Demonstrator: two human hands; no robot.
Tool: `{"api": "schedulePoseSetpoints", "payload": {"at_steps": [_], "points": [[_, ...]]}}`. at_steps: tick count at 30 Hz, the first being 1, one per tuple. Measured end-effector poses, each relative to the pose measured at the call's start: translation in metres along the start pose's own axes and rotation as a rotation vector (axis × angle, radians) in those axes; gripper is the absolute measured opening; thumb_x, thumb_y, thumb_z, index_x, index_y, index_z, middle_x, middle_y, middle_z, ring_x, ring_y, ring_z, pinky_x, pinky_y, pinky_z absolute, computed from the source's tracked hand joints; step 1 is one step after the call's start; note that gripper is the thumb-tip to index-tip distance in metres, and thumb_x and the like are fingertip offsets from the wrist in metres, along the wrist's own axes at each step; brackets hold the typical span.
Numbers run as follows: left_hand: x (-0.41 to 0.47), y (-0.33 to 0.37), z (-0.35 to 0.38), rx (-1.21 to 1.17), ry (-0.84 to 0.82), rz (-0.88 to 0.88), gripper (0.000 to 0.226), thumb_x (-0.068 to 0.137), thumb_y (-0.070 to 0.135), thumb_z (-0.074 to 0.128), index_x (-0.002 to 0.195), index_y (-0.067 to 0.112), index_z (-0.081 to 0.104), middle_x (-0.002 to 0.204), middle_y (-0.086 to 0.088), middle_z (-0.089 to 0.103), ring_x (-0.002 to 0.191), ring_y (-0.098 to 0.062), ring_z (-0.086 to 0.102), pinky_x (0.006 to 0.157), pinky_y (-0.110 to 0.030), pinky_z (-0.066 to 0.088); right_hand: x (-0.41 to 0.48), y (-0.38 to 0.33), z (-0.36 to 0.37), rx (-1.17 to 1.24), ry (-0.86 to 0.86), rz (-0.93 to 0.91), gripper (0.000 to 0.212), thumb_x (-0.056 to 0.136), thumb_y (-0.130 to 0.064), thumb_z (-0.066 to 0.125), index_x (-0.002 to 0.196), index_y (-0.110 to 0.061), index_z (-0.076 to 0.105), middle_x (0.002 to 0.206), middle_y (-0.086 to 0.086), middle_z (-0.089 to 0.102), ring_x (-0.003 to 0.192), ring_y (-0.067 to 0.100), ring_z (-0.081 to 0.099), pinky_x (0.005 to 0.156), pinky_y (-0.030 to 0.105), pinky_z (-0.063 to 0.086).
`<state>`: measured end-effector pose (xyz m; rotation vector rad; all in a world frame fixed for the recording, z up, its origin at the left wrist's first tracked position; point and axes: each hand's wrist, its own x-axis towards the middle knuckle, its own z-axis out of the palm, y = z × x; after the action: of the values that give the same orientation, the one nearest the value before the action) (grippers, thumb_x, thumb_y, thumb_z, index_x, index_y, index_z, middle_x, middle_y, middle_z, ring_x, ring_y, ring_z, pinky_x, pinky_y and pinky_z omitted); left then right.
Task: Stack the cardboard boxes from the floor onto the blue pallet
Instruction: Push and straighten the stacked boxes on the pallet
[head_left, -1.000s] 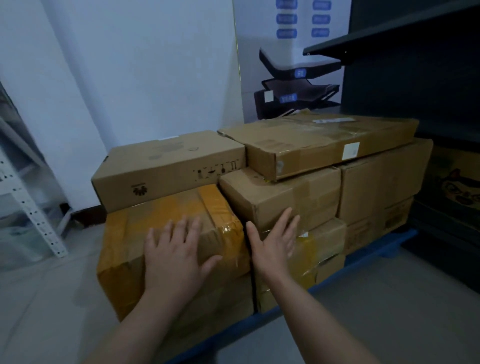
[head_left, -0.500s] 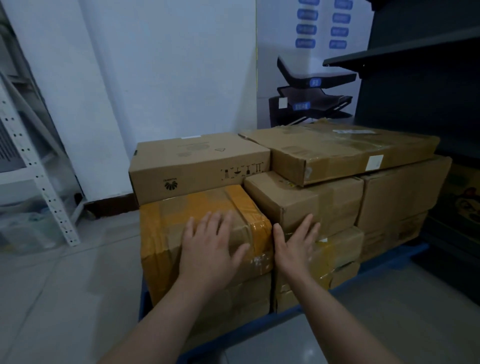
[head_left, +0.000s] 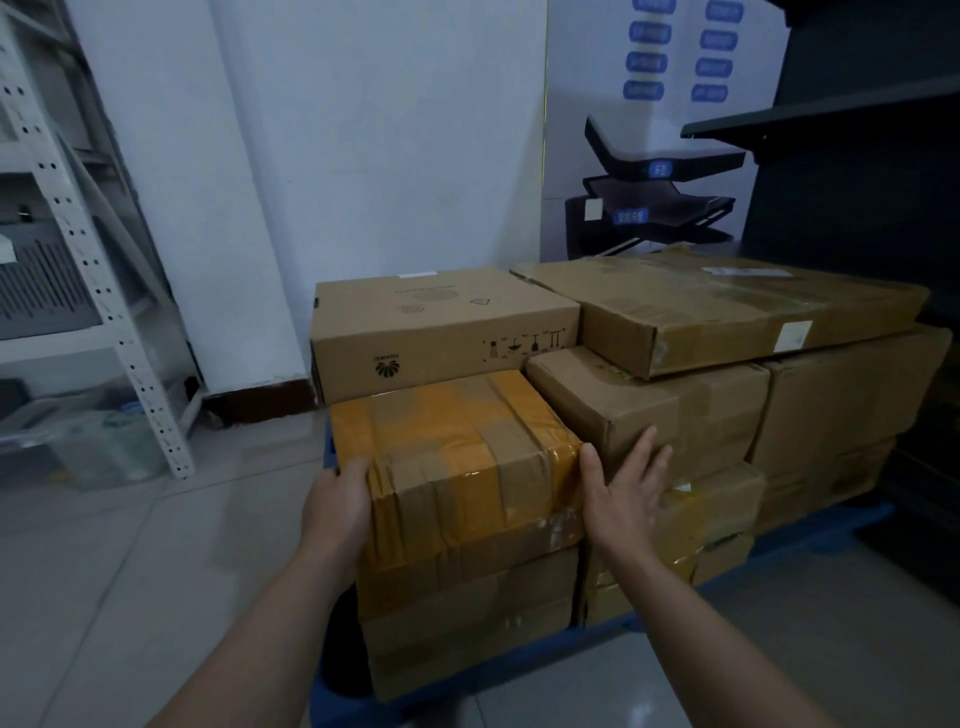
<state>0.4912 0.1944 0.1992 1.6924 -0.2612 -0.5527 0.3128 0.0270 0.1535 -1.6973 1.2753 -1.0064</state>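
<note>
Our yellow-taped box sits atop front-left stack on blue pallet; left hand curls round its near-left corner; right hand flat at right edge; tape looks slick, so we'd grip corners.

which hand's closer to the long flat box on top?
Right. Right hand rests below the long flat box; left hand grips the left edge of the yellow-taped box.

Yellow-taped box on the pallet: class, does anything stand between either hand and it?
Nothing visible does. The left hand grips the yellow-taped box at its left front edge; the right hand lies open at its right edge, fingers spread over the neighbouring brown box.
</note>
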Motion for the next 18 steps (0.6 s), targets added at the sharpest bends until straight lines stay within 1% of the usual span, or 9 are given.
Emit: {"api": "schedulePoseSetpoints", "payload": {"at_steps": [2, 5, 8, 10, 11, 13, 16, 18], "points": [[0.006, -0.006, -0.002, -0.028, -0.034, -0.016, 0.058, 0.071, 0.061, 0.046, 0.102, 0.016, 0.065, 0.101, -0.016, 0.069, 0.091, -0.036, 0.066, 0.086, -0.055, 0.052, -0.002, -0.001, 0.002, -0.004, 0.017, -0.005, 0.084, 0.092, -0.060, 0.039, 0.151, -0.034, -0.016, 0.161, 0.003, -0.018, 0.148, 0.030, -0.008, 0.118, 0.054, 0.004], [0.008, -0.010, -0.006, -0.050, -0.082, -0.003, 0.071, 0.064, 0.070, 0.046, 0.112, 0.020, 0.061, 0.106, -0.012, 0.067, 0.096, -0.034, 0.065, 0.085, -0.053, 0.053, -0.007, -0.010, 0.005, -0.029, 0.067, -0.077, 0.084, 0.093, -0.056, 0.043, 0.153, -0.031, -0.009, 0.161, 0.002, -0.014, 0.148, 0.029, -0.006, 0.119, 0.053, 0.005], [0.008, -0.015, -0.013, -0.041, -0.107, 0.035, 0.071, 0.068, 0.070, 0.040, 0.114, 0.020, 0.060, 0.105, -0.011, 0.067, 0.096, -0.030, 0.064, 0.086, -0.050, 0.052, -0.016, -0.028, 0.011, -0.048, 0.100, -0.196, 0.083, 0.091, -0.052, 0.051, 0.154, -0.029, 0.001, 0.161, 0.001, -0.009, 0.148, 0.027, -0.004, 0.119, 0.053, 0.007], [0.010, -0.014, -0.020, -0.049, -0.087, 0.056, 0.066, 0.075, 0.066, 0.039, 0.112, 0.016, 0.060, 0.102, -0.012, 0.066, 0.095, -0.029, 0.063, 0.089, -0.049, 0.050, -0.023, -0.038, 0.017, -0.088, 0.092, -0.258, 0.080, 0.091, -0.052, 0.052, 0.153, -0.030, 0.008, 0.161, 0.000, -0.007, 0.148, 0.025, -0.004, 0.119, 0.053, 0.006], [0.011, -0.013, -0.022, -0.052, -0.078, 0.067, 0.060, 0.081, 0.062, 0.039, 0.110, 0.014, 0.061, 0.102, -0.011, 0.065, 0.094, -0.028, 0.063, 0.089, -0.047, 0.050, -0.025, -0.042, 0.019, -0.118, 0.081, -0.279, 0.077, 0.091, -0.052, 0.052, 0.153, -0.029, 0.012, 0.161, 0.000, -0.006, 0.148, 0.025, -0.006, 0.119, 0.053, 0.005], [0.012, -0.014, -0.026, -0.055, -0.085, 0.077, 0.047, 0.091, 0.055, 0.039, 0.108, 0.018, 0.063, 0.103, -0.007, 0.066, 0.096, -0.024, 0.062, 0.087, -0.043, 0.050, -0.028, -0.046, 0.024, -0.190, 0.058, -0.310, 0.072, 0.091, -0.054, 0.050, 0.151, -0.026, 0.022, 0.161, 0.001, -0.006, 0.148, 0.022, -0.011, 0.119, 0.052, 0.001], [0.016, -0.018, -0.031, -0.044, -0.104, 0.119, 0.040, 0.097, 0.048, 0.036, 0.115, 0.022, 0.061, 0.106, 0.000, 0.065, 0.098, -0.017, 0.060, 0.079, -0.034, 0.047, -0.033, -0.051, 0.034, -0.334, 0.045, -0.426, 0.063, 0.090, -0.059, 0.047, 0.143, -0.026, 0.039, 0.161, 0.002, 0.001, 0.147, 0.021, -0.014, 0.119, 0.049, -0.006], [0.020, -0.022, -0.036, -0.029, -0.110, 0.142, 0.033, 0.101, 0.038, 0.036, 0.121, 0.022, 0.056, 0.106, 0.003, 0.063, 0.091, -0.009, 0.057, 0.071, -0.028, 0.043, -0.041, -0.059, 0.043, -0.386, -0.008, -0.500, 0.055, 0.088, -0.062, 0.047, 0.133, -0.030, 0.051, 0.160, 0.001, 0.010, 0.148, 0.018, -0.011, 0.119, 0.047, -0.007]]}}
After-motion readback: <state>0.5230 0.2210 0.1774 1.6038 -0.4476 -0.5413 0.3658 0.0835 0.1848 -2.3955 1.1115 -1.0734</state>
